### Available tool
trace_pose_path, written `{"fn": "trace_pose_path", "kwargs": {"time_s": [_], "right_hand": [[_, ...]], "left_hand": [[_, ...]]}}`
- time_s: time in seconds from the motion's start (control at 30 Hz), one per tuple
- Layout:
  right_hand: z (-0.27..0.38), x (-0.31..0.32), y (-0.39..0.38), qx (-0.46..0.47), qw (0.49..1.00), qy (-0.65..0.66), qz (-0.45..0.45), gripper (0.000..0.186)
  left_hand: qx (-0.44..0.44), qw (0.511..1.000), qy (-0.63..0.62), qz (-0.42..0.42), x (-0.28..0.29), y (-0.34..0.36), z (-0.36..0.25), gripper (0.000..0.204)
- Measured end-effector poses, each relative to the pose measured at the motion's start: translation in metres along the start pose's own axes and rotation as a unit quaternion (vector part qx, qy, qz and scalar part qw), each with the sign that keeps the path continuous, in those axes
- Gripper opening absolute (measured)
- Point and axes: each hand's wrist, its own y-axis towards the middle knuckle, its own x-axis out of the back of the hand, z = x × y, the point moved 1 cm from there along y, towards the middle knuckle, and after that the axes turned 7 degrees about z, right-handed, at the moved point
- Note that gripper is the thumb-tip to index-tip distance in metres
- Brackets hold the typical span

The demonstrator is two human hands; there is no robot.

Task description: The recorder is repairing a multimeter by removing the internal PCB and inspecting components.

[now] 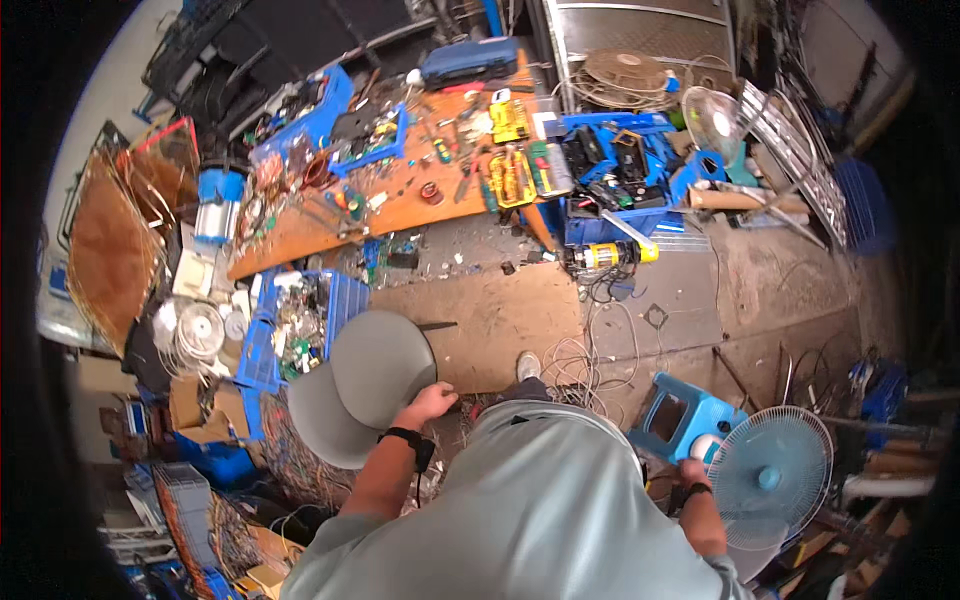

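In the head view, right hand (692,473) curled beside the blue fan (768,478); cannot tell whether gripping it. Fan just to that hand's right, blue plastic housing (678,418) just beyond. Left hand (432,400) loosely curled at the edge of the gray chair (380,365); cannot tell whether holding it. Counted: 1 blue fan, 1 housing, 1 gray chair, 1 yellow-and-black power tool (603,256).
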Motion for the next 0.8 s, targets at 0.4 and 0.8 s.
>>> {"fn": "trace_pose_path", "kwargs": {"time_s": [0.4,0.8], "right_hand": [[0.453,0.219,0.294,-0.046,0.994,0.075,0.062,0.034],[0.695,0.283,0.622,0.087,0.987,-0.133,-0.033,0.055]], "left_hand": [[0.118,0.973,-0.176,-0.088,0.059,0.005,0.101,0.048],[0.188,0.829,-0.526,-0.004,-0.036,0.002,0.215,0.034]]}}
